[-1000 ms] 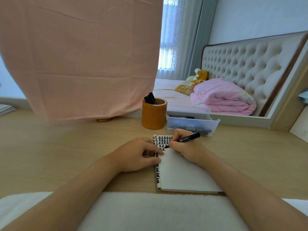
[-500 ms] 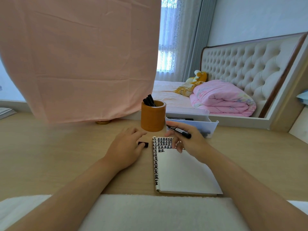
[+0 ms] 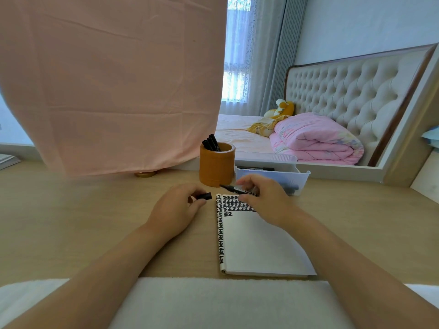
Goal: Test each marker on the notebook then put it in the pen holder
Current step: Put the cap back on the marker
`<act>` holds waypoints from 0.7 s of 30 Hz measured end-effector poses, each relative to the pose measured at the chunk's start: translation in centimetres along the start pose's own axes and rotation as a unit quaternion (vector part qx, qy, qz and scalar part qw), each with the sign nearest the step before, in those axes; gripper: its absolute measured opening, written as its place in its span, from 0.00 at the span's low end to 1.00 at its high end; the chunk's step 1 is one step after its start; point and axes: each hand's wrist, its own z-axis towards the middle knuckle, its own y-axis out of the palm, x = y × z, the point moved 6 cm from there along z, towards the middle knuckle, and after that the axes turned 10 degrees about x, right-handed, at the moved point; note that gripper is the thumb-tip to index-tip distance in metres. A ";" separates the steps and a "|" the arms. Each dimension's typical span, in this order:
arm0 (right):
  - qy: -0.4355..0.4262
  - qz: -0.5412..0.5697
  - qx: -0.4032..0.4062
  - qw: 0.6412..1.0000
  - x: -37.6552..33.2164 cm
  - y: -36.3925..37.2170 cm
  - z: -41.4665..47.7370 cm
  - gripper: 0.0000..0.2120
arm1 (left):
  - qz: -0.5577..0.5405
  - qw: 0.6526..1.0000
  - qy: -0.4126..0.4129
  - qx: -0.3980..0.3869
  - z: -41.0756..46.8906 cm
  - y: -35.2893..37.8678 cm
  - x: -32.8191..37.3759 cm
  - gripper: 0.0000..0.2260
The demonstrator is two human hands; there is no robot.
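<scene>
Right hand [image 3: 263,200] grips uncapped marker [image 3: 238,189], tip toward left hand [image 3: 177,210], which pinches cap [image 3: 204,196]. Notebook [image 3: 256,245] under right hand; pen holder [image 3: 216,166] just beyond tip.

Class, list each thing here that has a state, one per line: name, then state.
Marker: uncapped, held in right hand.
Cap: off, pinched by left hand.
Notebook: open, marks across its top.
Pen holder: upright, holds markers.
Bin: open-topped.

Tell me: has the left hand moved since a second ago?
Yes. The left hand has shifted left, off the notebook edge onto the desk beside it, where it pinches a marker cap.
</scene>
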 end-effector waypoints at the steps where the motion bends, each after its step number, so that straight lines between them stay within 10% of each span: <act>1: -0.018 -0.032 0.002 0.999 -0.1 0.1 -0.1 0.11 | -0.007 1.000 0.003 0.003 0.0 0.0 0.1 0.07; 21: -0.164 -0.069 -0.009 0.984 -1.7 1.3 -0.8 0.14 | -0.052 0.995 0.057 -0.067 -0.4 0.4 2.0 0.08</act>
